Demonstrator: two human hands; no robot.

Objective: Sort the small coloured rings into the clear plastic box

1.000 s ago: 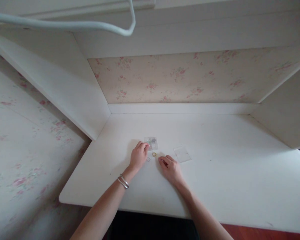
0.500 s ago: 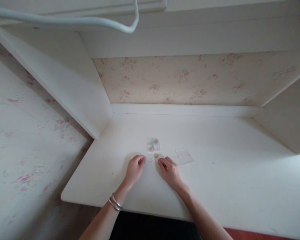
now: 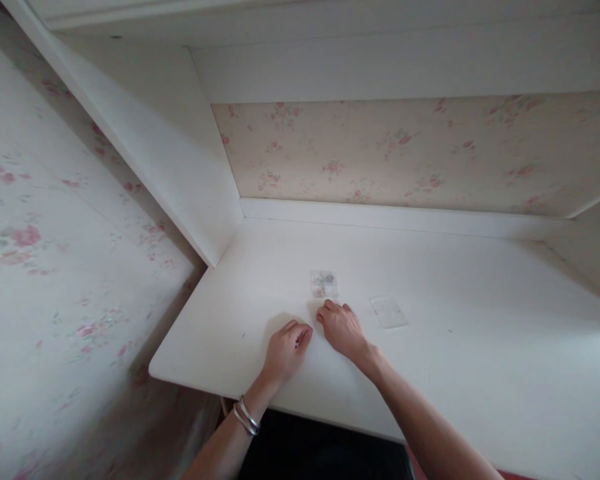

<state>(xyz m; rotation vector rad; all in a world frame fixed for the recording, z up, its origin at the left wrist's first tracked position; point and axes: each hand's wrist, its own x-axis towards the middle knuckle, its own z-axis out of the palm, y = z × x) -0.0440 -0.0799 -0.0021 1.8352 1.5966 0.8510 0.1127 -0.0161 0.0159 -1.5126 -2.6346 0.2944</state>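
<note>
Nearest the desk edge, the left hand (image 3: 286,349) rests with fingers curled loosely inward; whether it pinches anything cannot be told. Two thin metal bangles (image 3: 245,417) circle that wrist. Just beyond, the right hand (image 3: 343,327) lies palm-down, fingertips pressed to the white desk (image 3: 470,347) — any small item beneath them is hidden. Picking tiny pieces off so smooth a surface would go best with a light fingertip pinch, sliding rather than pressing hard. Just past the right fingertips lies a small clear bag (image 3: 324,284), flat and glossy, with specks of colour inside; an empty-looking clear bag (image 3: 389,311) lies to its right. Floral wallpaper (image 3: 420,153) — matte, faded — backs the alcove.
</note>
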